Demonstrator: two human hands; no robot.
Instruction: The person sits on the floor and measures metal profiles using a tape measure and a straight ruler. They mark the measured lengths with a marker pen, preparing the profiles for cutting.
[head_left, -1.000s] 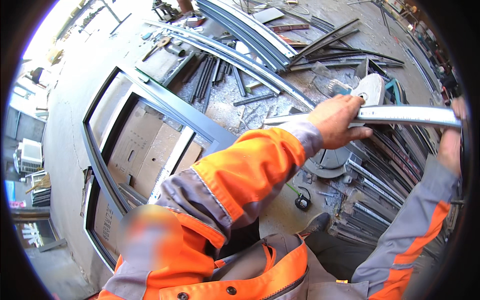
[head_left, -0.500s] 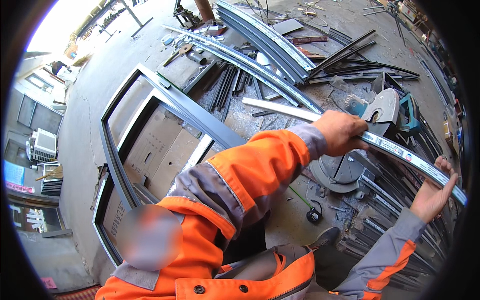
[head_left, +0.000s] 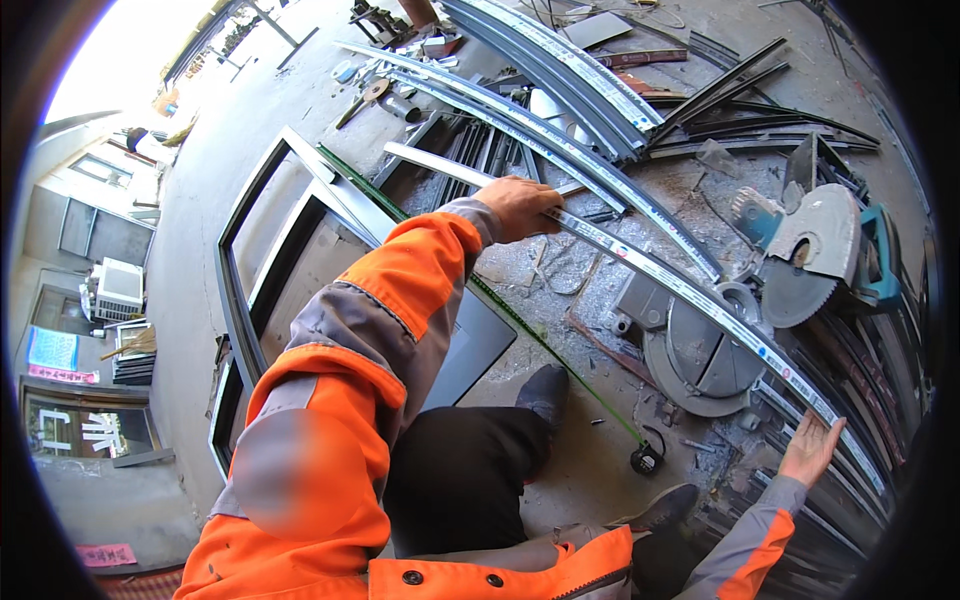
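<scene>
- Under the curled fingers of your left hand [head_left: 522, 208], the long pale metal profile [head_left: 650, 268] is clamped from above; your thumb there is hidden. A firm grip near that end likely keeps the strip from rolling.
- Beside the profile's other end, your right hand [head_left: 808, 450] turns its palm up, fingers stretched and thumb apart, not wrapped around. It seems to serve as a light prop, since so long a piece would tend to sag or swing from one grip.
- Between your two sets of fingers, the profile crosses above the round saw base [head_left: 700, 365]; whether they touch, you cannot tell from here.
- Above your right fingers, the saw [head_left: 825, 235] has its head up and its blade bare of any work, which leaves the base open to view.
- Below your left fingers, towards your right hand, the tape measure [head_left: 647, 459] lies on the floor, its green blade [head_left: 367, 187] drawn out, perhaps for repeated measuring.
- Left of your left fingers, the dark frame [head_left: 240, 315] lies flat with cardboard [head_left: 318, 280] inside its outline, perhaps to guard its finish.
</scene>
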